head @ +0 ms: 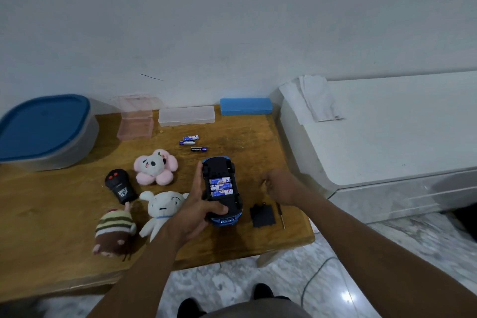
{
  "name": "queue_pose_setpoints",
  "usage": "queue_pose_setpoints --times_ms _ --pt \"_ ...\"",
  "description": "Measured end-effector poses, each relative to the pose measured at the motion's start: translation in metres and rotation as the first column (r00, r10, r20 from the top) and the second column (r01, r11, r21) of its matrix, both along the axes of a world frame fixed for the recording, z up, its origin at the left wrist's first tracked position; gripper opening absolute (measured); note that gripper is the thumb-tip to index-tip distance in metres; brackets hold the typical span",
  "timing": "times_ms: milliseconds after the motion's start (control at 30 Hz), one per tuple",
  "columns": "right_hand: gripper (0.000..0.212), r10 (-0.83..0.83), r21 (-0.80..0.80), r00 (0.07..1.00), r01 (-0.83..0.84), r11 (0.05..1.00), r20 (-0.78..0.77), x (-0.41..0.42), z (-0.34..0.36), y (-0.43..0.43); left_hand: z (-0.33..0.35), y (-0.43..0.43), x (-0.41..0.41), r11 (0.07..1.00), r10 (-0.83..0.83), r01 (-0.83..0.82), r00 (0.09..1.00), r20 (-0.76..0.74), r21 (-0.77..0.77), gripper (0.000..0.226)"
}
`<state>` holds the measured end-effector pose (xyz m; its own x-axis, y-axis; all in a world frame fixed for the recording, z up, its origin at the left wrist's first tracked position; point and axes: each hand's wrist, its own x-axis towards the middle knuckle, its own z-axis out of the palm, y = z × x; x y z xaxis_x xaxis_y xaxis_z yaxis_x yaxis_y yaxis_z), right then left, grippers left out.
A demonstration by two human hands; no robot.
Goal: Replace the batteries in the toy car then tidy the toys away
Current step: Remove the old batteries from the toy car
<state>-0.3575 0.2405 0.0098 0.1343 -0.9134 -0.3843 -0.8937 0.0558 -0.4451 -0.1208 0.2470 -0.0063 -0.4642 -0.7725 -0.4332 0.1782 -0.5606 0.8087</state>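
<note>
Head view is showing the left hand [192, 210] gripping the upturned toy car [222, 188] over the table [258, 142], fingers [197, 175] curling round it, 3 batteries [221, 186] sitting in its open bay; the right hand [280, 187] is hovering beside, fingers curled, and I cannot tell whether they are pinching anything. Seemingly the swap is finishing; cover [262, 215], screwdriver [281, 214], 3 loose batteries [193, 143] and plush toys [156, 166] are lying out, awaiting refitting and tidying.
</note>
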Motion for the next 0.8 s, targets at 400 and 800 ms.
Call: queue_pose_setpoints --times_ms 400,800 --pt "0.013 -0.273 -0.182 0.904 0.344 0.921 0.330 0.046 0.066 -0.022 0.011 -0.014 -0.002 0.995 -0.021 0.020 1.000 -0.010 -0.093 0.124" --pt "0.029 -0.418 -0.142 0.881 0.453 0.880 0.221 0.084 0.063 -0.036 0.024 -0.039 -0.004 0.969 0.069 -0.055 0.996 0.052 -0.241 0.128"
